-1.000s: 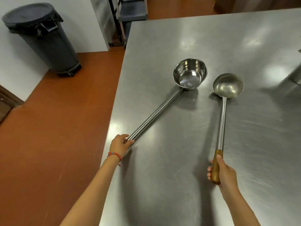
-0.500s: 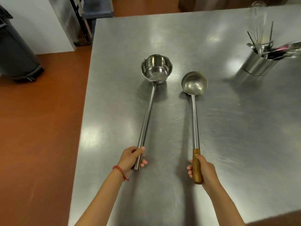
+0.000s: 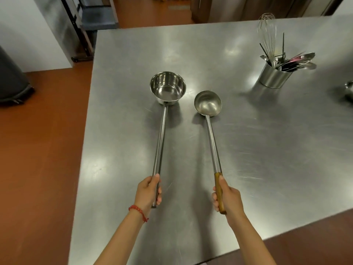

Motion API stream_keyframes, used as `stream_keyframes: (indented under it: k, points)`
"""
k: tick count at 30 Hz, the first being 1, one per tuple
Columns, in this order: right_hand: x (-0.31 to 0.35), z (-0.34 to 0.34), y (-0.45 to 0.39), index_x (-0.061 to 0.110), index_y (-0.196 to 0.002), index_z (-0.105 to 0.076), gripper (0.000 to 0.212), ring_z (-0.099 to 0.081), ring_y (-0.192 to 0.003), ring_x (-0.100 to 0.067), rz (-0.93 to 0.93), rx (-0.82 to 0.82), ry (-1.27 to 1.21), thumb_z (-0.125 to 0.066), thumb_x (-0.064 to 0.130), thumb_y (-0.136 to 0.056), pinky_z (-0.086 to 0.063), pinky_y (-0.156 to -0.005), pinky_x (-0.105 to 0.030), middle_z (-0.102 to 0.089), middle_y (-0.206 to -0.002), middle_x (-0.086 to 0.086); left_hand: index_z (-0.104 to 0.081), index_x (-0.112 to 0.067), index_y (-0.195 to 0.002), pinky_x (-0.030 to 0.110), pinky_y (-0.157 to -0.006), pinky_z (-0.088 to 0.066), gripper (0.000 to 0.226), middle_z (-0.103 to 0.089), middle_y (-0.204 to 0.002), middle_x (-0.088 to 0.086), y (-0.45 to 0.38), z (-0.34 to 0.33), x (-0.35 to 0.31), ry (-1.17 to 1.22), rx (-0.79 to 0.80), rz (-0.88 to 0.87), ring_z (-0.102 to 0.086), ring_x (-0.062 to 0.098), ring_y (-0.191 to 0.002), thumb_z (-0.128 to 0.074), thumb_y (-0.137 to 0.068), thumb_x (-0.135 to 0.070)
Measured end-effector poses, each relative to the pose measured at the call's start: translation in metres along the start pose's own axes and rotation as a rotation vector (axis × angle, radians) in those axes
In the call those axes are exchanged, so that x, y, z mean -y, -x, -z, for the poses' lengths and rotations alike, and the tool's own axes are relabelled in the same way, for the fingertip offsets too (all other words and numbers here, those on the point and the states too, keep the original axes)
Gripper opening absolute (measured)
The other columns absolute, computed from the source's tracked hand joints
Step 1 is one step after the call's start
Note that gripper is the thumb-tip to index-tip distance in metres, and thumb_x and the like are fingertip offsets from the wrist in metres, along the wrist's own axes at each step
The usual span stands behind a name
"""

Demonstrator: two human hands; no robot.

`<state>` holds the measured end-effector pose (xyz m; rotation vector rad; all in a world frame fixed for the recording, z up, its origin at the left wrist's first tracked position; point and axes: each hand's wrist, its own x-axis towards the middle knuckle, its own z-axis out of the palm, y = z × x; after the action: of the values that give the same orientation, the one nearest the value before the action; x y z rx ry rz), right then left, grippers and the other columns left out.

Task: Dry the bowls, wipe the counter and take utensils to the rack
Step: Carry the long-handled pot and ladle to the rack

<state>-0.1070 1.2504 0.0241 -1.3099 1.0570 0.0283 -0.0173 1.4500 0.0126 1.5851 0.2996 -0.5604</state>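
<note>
Two long utensils lie side by side on the steel counter [image 3: 267, 150], bowls pointing away from me. The left one is a deep steel dipper [image 3: 167, 88] with a long steel handle; my left hand [image 3: 148, 194] is closed around the handle's near end. The right one is a round ladle [image 3: 207, 103] with a steel shaft and a wooden grip; my right hand [image 3: 228, 199] is wrapped around that wooden grip. Both bowls appear to rest on the counter top.
A steel utensil holder [image 3: 273, 77] with a whisk and several spoons stands at the back right. A shiny steel object [image 3: 349, 90] shows at the right edge. Off the counter's left edge is orange floor, with a dark bin [image 3: 11, 81] and a metal rack [image 3: 84, 25] beyond.
My left hand has slid down to the end of the dipper handle and closed on it. The dipper has swung parallel to the ladle. The view has panned right, showing the utensil holder.
</note>
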Motion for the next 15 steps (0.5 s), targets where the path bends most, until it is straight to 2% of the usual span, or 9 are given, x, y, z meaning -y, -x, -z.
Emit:
stream_keyframes:
  k: [7,15]
  points:
    - [-0.016,0.036,0.022,0.006,-0.070,-0.060,0.047,-0.047,-0.033,-0.016,0.053,0.087,0.056,-0.049,0.047,-0.090,-0.039,-0.035,-0.022,-0.056,-0.042,-0.002,-0.055,-0.008,-0.077,0.016,-0.032,-0.035,0.030,-0.050,-0.048,0.002,0.059,-0.014,0.015,0.058,-0.082,-0.079,-0.042,0.012,-0.030,-0.046,-0.094,-0.029]
    - [-0.029,0.082,0.053,0.008,-0.066,-0.058,0.046,-0.047,-0.033,-0.016,0.185,0.252,0.188,-0.049,0.047,-0.090,-0.038,-0.034,-0.024,-0.054,-0.042,-0.001,-0.056,-0.007,-0.076,0.013,-0.030,-0.030,0.028,-0.049,-0.039,-0.004,0.149,-0.037,0.051,0.252,-0.270,-0.141,-0.039,0.010,-0.026,-0.043,-0.096,-0.024]
